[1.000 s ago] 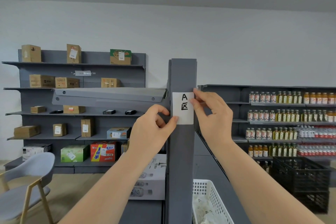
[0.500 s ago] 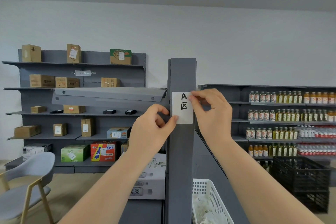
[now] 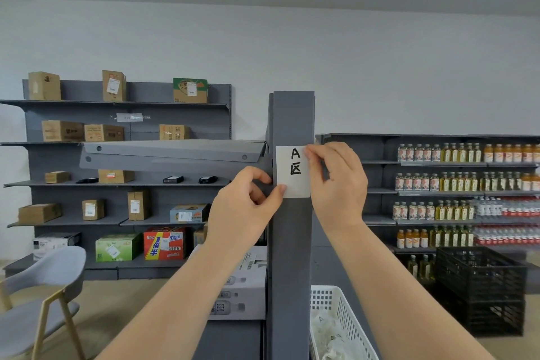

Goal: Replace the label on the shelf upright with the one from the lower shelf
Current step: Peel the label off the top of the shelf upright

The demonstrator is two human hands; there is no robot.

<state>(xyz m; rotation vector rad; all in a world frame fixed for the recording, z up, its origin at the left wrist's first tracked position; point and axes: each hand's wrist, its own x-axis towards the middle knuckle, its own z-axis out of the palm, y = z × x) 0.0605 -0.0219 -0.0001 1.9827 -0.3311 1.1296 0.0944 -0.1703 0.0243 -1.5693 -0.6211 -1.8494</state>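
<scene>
1. Label (image 3: 293, 171) flat against the front face of the grey upright (image 3: 292, 242), at about hand height, just beside the end of the grey shelf (image 3: 172, 152) on the left.
2. Left hand (image 3: 244, 213): thumb tip pressed on the label's lower left corner, index finger curled back toward the upright's side edge. Closed loosely; pinning rather than pinching, as far as can be judged.
3. Right hand (image 3: 336, 181): fingertips together on the label's upper right edge, beside the "A". Whether that corner is nipped between thumb and finger or only pressed down: cannot tell.
4. Stage, as a judgement: either peeling the old label off or smoothing the new one on; not settled by this view.
5. Risk if peeling: paper tearing at the right corner if pulled fast or straight outward, leaving scraps or glue on the upright.
6. Risk if sticking: label set crooked, or a crease trapped if both corners are pressed before the middle.
7. Risk either way: left thumb slipping off the corner, letting the sheet curl and stick to itself.
8. Appearance of the label: small white rectangle, taller than wide, handwritten black "A" above the character "区", edges parallel with the upright, no visible wrinkle.
9. White basket (image 3: 342, 316) low at right holds crumpled paper; contents otherwise unclear.
</scene>
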